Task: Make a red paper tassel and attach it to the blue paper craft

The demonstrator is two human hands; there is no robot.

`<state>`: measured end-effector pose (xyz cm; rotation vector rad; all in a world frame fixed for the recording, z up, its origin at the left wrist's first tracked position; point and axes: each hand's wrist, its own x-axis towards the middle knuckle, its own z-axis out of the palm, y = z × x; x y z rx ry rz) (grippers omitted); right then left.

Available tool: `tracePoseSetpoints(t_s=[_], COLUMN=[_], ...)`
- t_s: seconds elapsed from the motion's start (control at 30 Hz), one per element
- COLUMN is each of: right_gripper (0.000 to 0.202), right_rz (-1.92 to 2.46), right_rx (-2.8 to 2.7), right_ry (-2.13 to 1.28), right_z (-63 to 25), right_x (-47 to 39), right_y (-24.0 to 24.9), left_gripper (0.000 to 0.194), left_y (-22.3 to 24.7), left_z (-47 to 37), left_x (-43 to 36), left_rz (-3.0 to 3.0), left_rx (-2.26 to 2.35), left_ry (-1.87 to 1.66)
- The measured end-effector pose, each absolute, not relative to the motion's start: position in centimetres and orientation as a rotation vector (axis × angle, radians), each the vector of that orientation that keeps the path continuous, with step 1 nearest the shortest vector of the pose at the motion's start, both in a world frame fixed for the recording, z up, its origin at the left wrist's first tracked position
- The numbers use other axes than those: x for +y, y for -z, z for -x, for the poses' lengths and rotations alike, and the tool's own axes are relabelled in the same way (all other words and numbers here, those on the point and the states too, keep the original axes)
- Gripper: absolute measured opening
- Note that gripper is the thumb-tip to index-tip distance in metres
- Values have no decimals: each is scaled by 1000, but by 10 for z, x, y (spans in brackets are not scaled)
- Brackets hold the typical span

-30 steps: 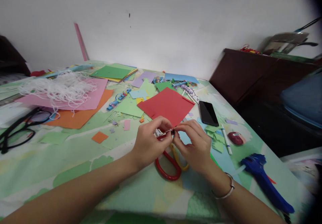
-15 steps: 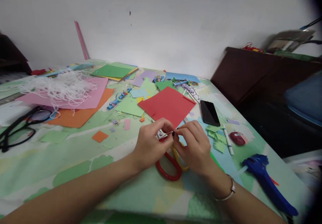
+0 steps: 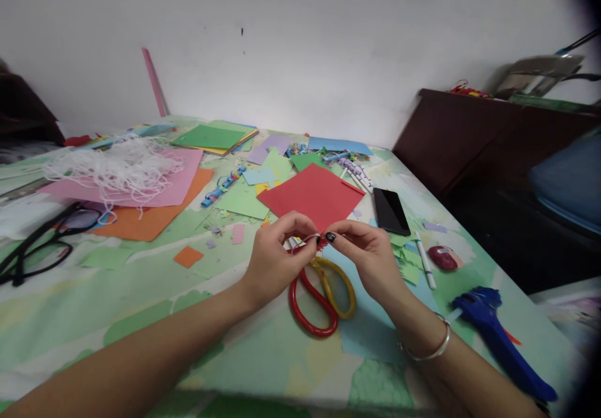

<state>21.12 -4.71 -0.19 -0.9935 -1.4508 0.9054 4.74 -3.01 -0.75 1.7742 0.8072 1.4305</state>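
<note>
My left hand [image 3: 277,265] is closed in a pinch on a thin white string [image 3: 304,239]. Fingertip to fingertip with it, my right hand [image 3: 375,258] pinches too; a bit of red shows by its fingers, but what it holds is too small to make out. Beneath both hands lie scissors [image 3: 319,330] with one red and one yellow handle, their blades mostly hidden by my left hand. Just beyond the fingertips is a sheet of red paper [image 3: 312,193] with one rolled edge. Light blue paper [image 3: 364,336] lies under my right forearm.
A white string tangle [image 3: 122,171] sits on pink paper at left, near black glasses [image 3: 37,243]. To the right are a phone [image 3: 391,210], a white marker [image 3: 425,260] and a blue glue gun [image 3: 502,343]. Paper scraps and a green paper stack [image 3: 209,136] lie farther back.
My right hand has turned and shifted slightly, its thumb now showing at the pinch. More of the scissors' yellow handle is uncovered. My left hand keeps its pinch.
</note>
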Motion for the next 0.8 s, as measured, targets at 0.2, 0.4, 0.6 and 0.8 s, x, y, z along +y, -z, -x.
tracePoseSetpoints(t_s=[0.2, 0.4, 0.6, 0.8], right_gripper=[8, 14, 16, 16], right_rz=[965, 955, 964, 991], right_rx=[-1263, -1178, -1152, -1162], right_ry=[-1182, -1277, -1225, -1165], right_z=[-210, -208, -206, -206], right_x=[-45, -48, -47, -47], right_y=[4, 2, 1, 2], left_gripper=[10, 10, 7, 6], left_y=[9, 9, 6, 3], left_z=[-49, -48, -49, -48], left_x=[-30, -31, -32, -32], left_rz=[-1769, -1767, -1699, -1597], left_rx=[800, 785, 779, 786], left_ry=[-1436, -1429, -1359, -1297])
